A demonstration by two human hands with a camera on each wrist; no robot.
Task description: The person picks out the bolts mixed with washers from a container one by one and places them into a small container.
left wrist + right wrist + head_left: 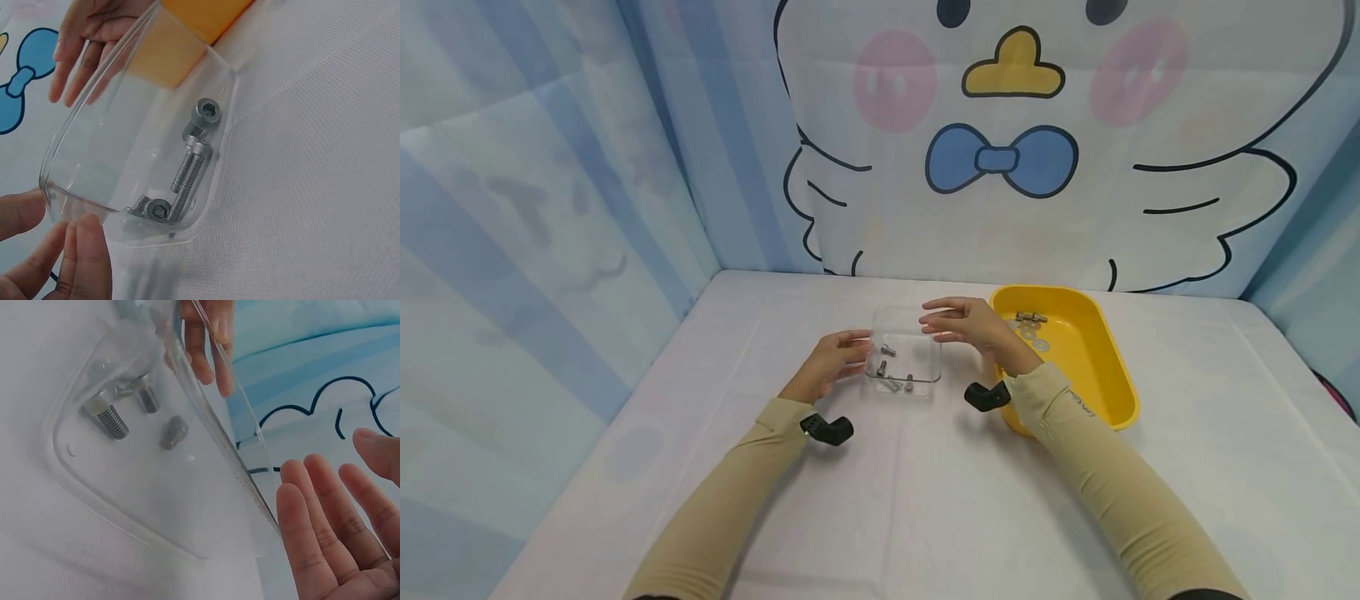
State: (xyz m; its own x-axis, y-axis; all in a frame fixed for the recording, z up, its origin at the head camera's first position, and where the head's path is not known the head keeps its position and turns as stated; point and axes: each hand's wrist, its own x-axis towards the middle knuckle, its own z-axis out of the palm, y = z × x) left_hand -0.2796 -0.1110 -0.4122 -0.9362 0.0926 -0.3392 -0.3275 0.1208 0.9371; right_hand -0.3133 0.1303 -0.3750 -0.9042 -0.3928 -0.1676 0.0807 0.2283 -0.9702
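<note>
A clear plastic box stands on the white table. Inside it lie several metal socket-head screws, showing through the transparent walls. My left hand holds the box at its left side, the thumb near the rim and the fingertips on the wall. Close beside the box's right rim is my right hand, with its fingers extended, apart and gripping nothing; its palm faces the box.
To the right of the box stands a yellow tray, partly under my right forearm. Some screws and flat washers lie in its far left part. A cartoon-printed curtain hangs behind the table.
</note>
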